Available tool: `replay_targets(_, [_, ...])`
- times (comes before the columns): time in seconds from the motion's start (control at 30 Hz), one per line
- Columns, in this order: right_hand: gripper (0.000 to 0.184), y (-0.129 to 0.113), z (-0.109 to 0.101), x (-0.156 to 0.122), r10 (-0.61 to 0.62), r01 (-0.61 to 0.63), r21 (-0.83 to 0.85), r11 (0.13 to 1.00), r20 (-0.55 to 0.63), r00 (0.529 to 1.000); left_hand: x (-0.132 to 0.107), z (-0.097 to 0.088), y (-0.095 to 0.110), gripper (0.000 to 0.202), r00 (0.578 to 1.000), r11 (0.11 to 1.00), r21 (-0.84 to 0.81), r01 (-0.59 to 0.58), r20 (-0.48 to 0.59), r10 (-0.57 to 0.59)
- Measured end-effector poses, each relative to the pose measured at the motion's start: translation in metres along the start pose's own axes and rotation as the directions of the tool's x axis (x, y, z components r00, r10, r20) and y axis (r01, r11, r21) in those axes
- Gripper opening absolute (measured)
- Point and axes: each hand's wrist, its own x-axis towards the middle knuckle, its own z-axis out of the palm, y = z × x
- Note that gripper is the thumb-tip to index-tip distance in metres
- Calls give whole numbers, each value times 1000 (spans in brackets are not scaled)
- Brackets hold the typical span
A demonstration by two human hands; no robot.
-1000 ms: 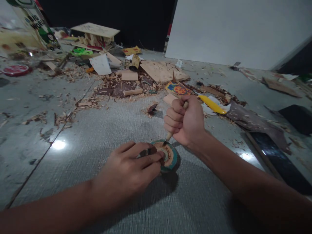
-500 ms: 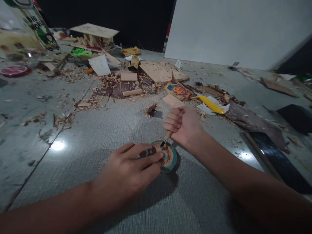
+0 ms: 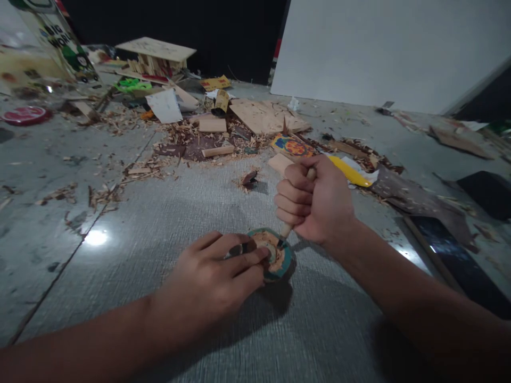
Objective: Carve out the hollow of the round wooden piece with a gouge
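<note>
A round wooden disc (image 3: pixel 284 261) with a teal rim lies on the floor, its carved face up and bare wood showing in a ring about the centre. My left hand (image 3: pixel 219 268) presses on its left side, the fingers stretched over the face and the thumb hidden. In a fist, my right hand (image 3: pixel 315 199) grips a wood chisel (image 3: pixel 286 230) by its light wooden handle. The chisel slants down, its dark metal tip touching the disc near the upper right of the rim. Wood crumbs lie in the carved ring.
Shavings and scraps spread behind the disc, with a plywood board (image 3: pixel 263 114) among them. A yellow tool (image 3: pixel 351 171) lies past my right hand. On the right is a phone (image 3: pixel 451 260). A red lid (image 3: pixel 26 115) sits far left, and a white panel (image 3: pixel 383 53) stands at the back.
My right hand has moved right and nearer with the chisel. The chisel tip has shifted from the disc's upper middle to its right side. My left hand has stayed about where it was.
</note>
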Motion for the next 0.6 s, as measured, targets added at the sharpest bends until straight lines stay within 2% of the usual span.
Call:
replay_targets(0.1, [48,2,-2,-1,-165,165,-2,986,69,984,-2,2,-1,6,1000,1000,-7,-13,-1,13])
replay_targets(0.17, [48,6,-4,-1,-260,265,-7,964,176,949,-3,3,-1,7,1000,1000,-17,-11,7,11])
replay_targets(0.3, [45,12,-7,-3,-311,353,-54,934,364,878,-5,4,2,11,999,999,-41,31,40,-29])
replay_targets(0.37, [45,14,-4,-5,-292,342,-67,937,387,875,-5,3,3,10,998,998,-47,51,42,-49])
replay_targets(0.43, [46,13,3,-5,-249,294,-71,953,366,897,-4,2,4,13,998,998,-46,49,36,-48])
replay_targets(0.53, [49,11,12,3,-112,134,-74,988,253,961,-1,2,4,14,999,999,-32,32,19,-31])
replay_targets(0.6, [49,9,13,12,-19,34,-70,997,192,981,0,3,4,13,1000,999,-27,27,6,-27])
